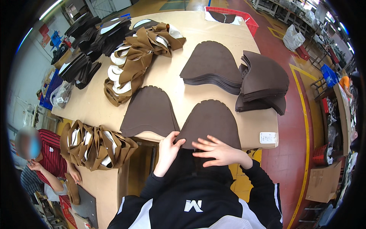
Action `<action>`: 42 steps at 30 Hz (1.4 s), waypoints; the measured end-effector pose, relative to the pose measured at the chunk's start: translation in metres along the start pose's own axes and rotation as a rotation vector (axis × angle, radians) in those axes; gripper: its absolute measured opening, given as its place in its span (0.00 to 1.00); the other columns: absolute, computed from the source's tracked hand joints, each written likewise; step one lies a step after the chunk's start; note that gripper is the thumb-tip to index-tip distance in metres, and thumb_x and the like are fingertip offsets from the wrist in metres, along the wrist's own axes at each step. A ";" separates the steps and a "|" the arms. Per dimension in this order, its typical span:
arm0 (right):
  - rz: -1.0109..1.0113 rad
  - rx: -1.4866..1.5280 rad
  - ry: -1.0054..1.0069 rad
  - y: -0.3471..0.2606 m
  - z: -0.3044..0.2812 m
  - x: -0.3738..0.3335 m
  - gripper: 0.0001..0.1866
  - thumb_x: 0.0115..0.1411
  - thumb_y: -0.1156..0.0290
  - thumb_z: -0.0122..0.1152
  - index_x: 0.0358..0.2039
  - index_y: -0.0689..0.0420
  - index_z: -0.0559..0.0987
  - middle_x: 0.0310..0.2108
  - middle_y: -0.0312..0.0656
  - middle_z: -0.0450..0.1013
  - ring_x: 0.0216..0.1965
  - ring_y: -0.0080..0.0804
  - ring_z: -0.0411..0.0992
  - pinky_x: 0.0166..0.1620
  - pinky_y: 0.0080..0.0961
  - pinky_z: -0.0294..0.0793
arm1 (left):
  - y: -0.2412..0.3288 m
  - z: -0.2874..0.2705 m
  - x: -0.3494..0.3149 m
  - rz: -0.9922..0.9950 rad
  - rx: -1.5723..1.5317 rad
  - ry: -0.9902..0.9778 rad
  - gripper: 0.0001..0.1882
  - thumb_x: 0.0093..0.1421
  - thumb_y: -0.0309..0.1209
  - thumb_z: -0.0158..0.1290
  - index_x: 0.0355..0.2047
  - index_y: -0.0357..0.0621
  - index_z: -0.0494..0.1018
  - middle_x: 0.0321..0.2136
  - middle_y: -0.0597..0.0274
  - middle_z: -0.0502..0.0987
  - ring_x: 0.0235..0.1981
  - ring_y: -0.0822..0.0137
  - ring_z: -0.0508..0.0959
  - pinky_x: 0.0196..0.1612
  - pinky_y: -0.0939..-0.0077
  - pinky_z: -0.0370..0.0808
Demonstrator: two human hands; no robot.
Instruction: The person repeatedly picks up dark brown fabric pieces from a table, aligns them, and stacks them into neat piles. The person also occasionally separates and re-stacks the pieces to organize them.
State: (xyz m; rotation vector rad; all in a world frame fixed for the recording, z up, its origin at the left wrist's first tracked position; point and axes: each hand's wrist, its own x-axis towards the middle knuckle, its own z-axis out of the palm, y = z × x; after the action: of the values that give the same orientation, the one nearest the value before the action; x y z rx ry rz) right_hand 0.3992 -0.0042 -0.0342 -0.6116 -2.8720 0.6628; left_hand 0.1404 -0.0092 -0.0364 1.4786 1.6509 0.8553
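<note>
At the table's front edge lies a dark brown rounded shoe-upper piece (pixel 209 120) with a notched top rim. My left hand (pixel 169 149) pinches its lower left corner between thumb and fingers. Over its lower edge my right hand (pixel 215 150) spreads its fingers, holding nothing. Left of it rests a similar dark brown piece (pixel 149 110). Farther back is a neat stack of these brown pieces (pixel 211 65). To the right of that, a second pile (pixel 264 80) sits fanned and bent, near the table's right edge.
Folded tan-and-white pieces (pixel 133 65) run in a row across the table (pixel 192 28). Another tan bundle (pixel 97 145) is at the near left, beside a seated person (pixel 51 156). Black pieces (pixel 82 66) are heaped at the far left. A red basket (pixel 249 24) stands behind.
</note>
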 end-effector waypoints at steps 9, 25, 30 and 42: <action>0.435 -0.251 0.548 0.046 -0.049 0.025 0.35 0.67 0.53 0.57 0.70 0.58 0.64 0.72 0.49 0.59 0.72 0.46 0.56 0.73 0.46 0.51 | -0.004 -0.006 -0.003 -0.014 -0.099 0.009 0.13 0.64 0.29 0.59 0.47 0.36 0.80 0.32 0.56 0.83 0.31 0.67 0.81 0.38 0.72 0.77; -0.155 0.360 0.258 -0.019 -0.058 0.004 0.27 0.65 0.63 0.65 0.63 0.58 0.74 0.58 0.50 0.74 0.57 0.48 0.73 0.60 0.39 0.71 | -0.017 -0.039 0.012 0.182 -0.173 0.428 0.11 0.64 0.24 0.60 0.46 0.35 0.83 0.34 0.59 0.84 0.36 0.75 0.78 0.45 0.79 0.74; 0.153 0.156 0.731 0.004 -0.105 0.013 0.27 0.63 0.70 0.64 0.62 0.59 0.74 0.63 0.46 0.71 0.65 0.47 0.68 0.65 0.40 0.67 | -0.060 -0.112 0.036 0.116 -0.073 0.678 0.14 0.65 0.24 0.58 0.50 0.37 0.81 0.43 0.53 0.84 0.45 0.66 0.81 0.54 0.73 0.74; 0.002 -0.230 0.105 0.009 0.013 0.035 0.41 0.67 0.37 0.50 0.70 0.53 0.64 0.73 0.42 0.57 0.73 0.36 0.55 0.74 0.46 0.47 | -0.043 -0.042 0.001 0.405 0.540 -0.145 0.41 0.48 0.17 0.58 0.65 0.56 0.68 0.71 0.57 0.59 0.74 0.47 0.53 0.73 0.33 0.42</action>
State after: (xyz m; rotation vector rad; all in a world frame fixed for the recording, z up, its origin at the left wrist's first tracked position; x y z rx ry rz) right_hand 0.3674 0.0126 -0.0486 -0.6570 -2.8701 0.2913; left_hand 0.0825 -0.0132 -0.0526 2.2450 1.5661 0.5006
